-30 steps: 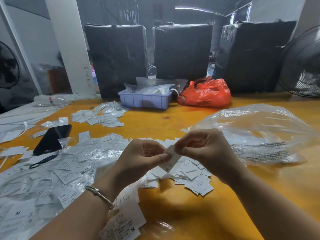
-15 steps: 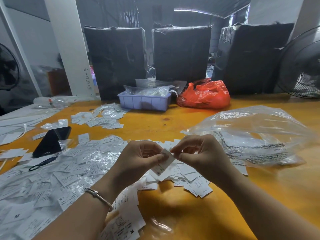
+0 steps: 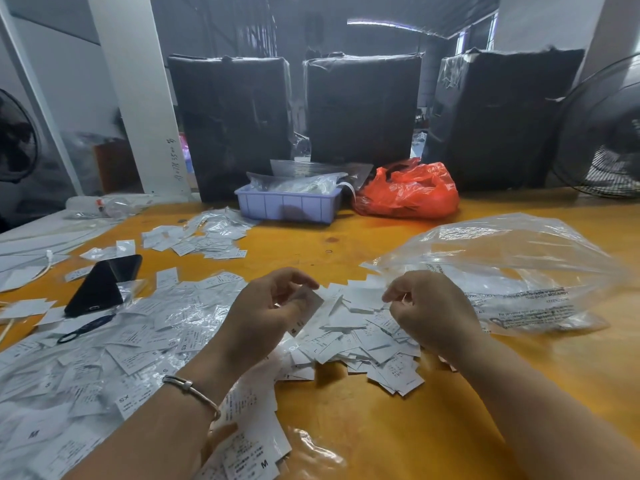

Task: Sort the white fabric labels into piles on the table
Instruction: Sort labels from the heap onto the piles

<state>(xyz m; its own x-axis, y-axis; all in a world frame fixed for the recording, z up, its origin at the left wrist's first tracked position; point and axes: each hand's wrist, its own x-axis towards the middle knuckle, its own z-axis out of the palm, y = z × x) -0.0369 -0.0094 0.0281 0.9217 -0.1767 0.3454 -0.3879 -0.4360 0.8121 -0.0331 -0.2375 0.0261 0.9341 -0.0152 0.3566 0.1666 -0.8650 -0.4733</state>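
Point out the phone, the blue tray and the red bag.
phone (image 3: 100,285), head view, on its dark back.
blue tray (image 3: 287,207), head view, on its front wall.
red bag (image 3: 408,192), head view, on its crumpled middle.

Left grip (image 3: 277,306) pinches a label (image 3: 306,311) between thumb and fingers; right grip (image 3: 429,306) hovers beside it, fingers curled, empty.
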